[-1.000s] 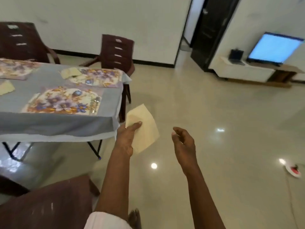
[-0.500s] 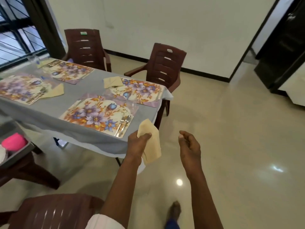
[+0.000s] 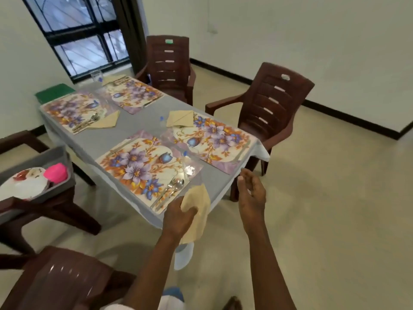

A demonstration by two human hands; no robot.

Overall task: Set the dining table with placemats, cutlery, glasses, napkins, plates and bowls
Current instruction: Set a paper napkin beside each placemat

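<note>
My left hand (image 3: 178, 217) grips a folded cream napkin (image 3: 199, 211) just off the near corner of the table (image 3: 136, 128), beside the nearest floral placemat (image 3: 145, 166). A fork and spoon (image 3: 173, 186) lie on that mat's right edge, with a clear glass (image 3: 189, 165) behind them. My right hand (image 3: 252, 193) hovers open and empty by the table's corner. Three more floral mats cover the grey cloth; folded napkins (image 3: 181, 118) lie by them, and a glass (image 3: 96, 76) stands at the far end.
Brown plastic chairs stand at the far side (image 3: 169, 63), the right (image 3: 272, 108) and close in front of me (image 3: 60, 280). At the left, a grey tray (image 3: 55, 157) on a chair holds plates (image 3: 24, 186) and a pink bowl (image 3: 55, 172). Open floor lies to the right.
My view has swung left and closer to the table. The napkin in my left hand has come up to the table's near corner; my right hand has risen beside it.
</note>
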